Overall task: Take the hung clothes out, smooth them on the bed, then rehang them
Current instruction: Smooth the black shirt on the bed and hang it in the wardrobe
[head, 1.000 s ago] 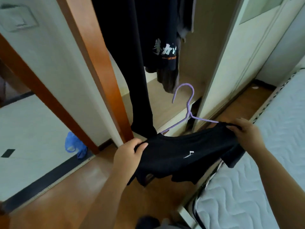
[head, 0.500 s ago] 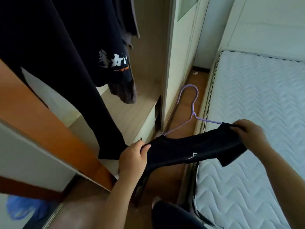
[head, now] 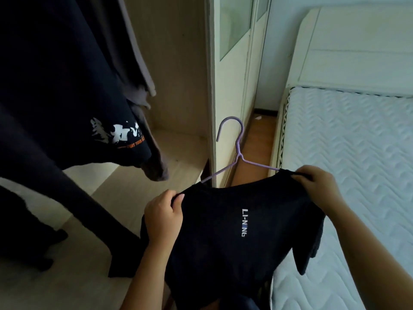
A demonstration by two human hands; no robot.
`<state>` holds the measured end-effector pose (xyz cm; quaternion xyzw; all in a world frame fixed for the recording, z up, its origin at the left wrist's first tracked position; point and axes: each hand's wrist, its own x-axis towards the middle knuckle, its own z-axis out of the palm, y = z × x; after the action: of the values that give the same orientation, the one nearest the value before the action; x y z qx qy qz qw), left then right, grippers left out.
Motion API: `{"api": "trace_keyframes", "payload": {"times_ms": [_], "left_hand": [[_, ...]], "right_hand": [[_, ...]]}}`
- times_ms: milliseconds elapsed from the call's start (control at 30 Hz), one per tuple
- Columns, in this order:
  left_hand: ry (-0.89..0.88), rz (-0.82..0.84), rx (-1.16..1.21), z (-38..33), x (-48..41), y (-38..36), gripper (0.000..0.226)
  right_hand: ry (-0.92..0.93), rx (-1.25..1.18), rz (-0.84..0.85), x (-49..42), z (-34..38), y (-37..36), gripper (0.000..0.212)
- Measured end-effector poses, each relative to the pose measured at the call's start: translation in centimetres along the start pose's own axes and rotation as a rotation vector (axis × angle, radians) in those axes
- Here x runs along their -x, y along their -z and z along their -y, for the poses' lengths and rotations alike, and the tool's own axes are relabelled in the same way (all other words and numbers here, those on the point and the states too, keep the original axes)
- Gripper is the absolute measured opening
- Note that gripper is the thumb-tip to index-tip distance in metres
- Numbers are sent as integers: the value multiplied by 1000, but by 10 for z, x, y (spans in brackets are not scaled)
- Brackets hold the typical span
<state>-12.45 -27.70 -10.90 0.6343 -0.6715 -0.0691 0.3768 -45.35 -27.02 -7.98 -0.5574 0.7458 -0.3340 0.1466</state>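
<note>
**Black T-shirt on its hanger, held between wardrobe and bed**

A person stands between the open wardrobe (head: 174, 63) and the bed (head: 357, 153), holding a black T-shirt (head: 234, 238) by both shoulders. The left hand (head: 163, 211) pinches the left shoulder seam with curled fingers. The right hand (head: 317, 184) curls over the right shoulder in a similar grip. Whether either grip also takes in the wire under the cloth cannot be made out.

The purple hanger (head: 240, 153) sits in the neckline. Its hook points up and away from the person, toward the strip of floor (head: 257, 139) between wardrobe and bed.

The shirt's long axis is the shoulder line. It runs from hand to hand across the person's front and rises slightly to the right, with the body of the shirt hanging toward the person. The right hand is above the mattress edge, so the bed lies directly to the right and this hand is the nearer to it. The left hand is nearer the wardrobe, where other dark clothes (head: 67, 97) hang.

Laying the shirt flat would call for a swing to the right. Rehanging it would call for lifting the hook to the left.
</note>
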Motion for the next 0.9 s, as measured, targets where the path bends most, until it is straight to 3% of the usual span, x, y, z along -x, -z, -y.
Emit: {"api": "trace_keyframes", "payload": {"times_ms": [100, 467, 900], "left_hand": [[-63, -63, -3, -18, -53, -27, 38], [-495, -397, -121, -113, -255, -37, 26], [-354, -580, 24, -150, -397, 87, 18]], "right_hand": [[8, -74, 8, -58, -5, 2, 5], [132, -113, -128, -191, 13, 49, 14], [518, -180, 135, -227, 160, 124, 17]]}}
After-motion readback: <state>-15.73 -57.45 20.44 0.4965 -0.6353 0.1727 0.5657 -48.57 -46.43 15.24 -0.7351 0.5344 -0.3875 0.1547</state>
